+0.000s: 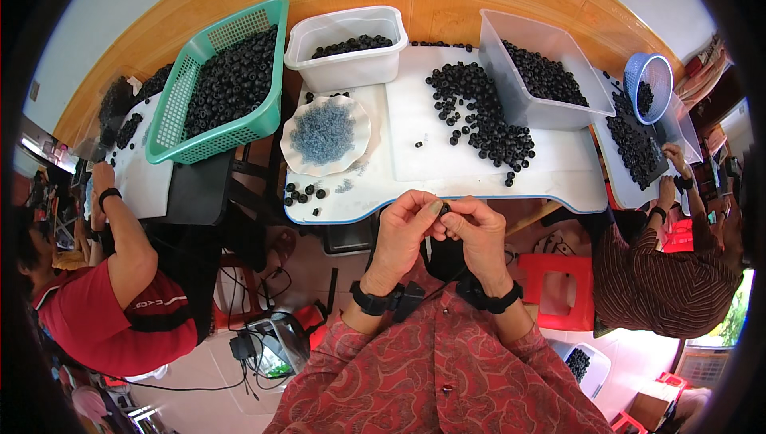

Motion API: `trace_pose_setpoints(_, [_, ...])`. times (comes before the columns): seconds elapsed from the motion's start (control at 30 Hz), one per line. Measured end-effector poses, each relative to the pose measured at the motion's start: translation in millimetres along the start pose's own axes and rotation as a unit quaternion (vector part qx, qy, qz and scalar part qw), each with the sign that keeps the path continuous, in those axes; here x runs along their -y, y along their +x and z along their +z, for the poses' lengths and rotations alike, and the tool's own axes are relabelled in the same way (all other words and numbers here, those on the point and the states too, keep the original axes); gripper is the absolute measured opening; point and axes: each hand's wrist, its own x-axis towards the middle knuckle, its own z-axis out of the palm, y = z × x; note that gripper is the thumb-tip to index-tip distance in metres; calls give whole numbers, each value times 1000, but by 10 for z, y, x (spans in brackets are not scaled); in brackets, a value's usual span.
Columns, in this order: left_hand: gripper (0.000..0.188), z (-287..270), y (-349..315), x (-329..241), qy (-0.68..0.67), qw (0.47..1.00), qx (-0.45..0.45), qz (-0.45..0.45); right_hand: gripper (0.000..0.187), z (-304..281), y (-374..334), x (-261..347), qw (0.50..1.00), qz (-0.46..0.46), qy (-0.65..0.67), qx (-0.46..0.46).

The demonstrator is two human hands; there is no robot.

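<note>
My left hand (pixel 401 232) and my right hand (pixel 480 240) meet just in front of the table's near edge. Fingertips of both pinch one small black round part (pixel 444 208), mostly covered by the fingers. Beyond them, a pile of similar black parts (pixel 479 111) spreads over a white sheet (pixel 411 127) on the table. To the left, a scalloped white dish (pixel 290 149) holds many tiny clear bluish pieces (pixel 321 132). Several loose black parts (pixel 302 195) lie near that dish at the table's front left.
Along the back stand a green basket (pixel 162 123), a white tub (pixel 343 75) and a translucent bin (pixel 542 115), all holding black parts. Co-workers sit at left (pixel 120 298) and right (pixel 662 282). A red stool (pixel 586 290) and cables (pixel 247 354) are below.
</note>
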Motion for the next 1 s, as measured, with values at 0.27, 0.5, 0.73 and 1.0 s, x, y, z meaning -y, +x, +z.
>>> trace_pose_setpoints(0.27, [17,42,-4,12,102,994,-8,43,21,-60,4,-95,960,-173,-219,-35])
trace_pose_setpoints(0.5, [17,13,73,77,71,996,-38,42,25,51,-6,-7,930,-193,-308,-50])
trace_pose_setpoints(0.73, [24,-15,94,102,-77,997,-18,-7,23,-25,40,-107,963,-166,-206,-46])
trace_pose_setpoints(1.0, [20,-57,138,143,162,984,-42,60,17,7,81,-130,971,-128,-201,-19])
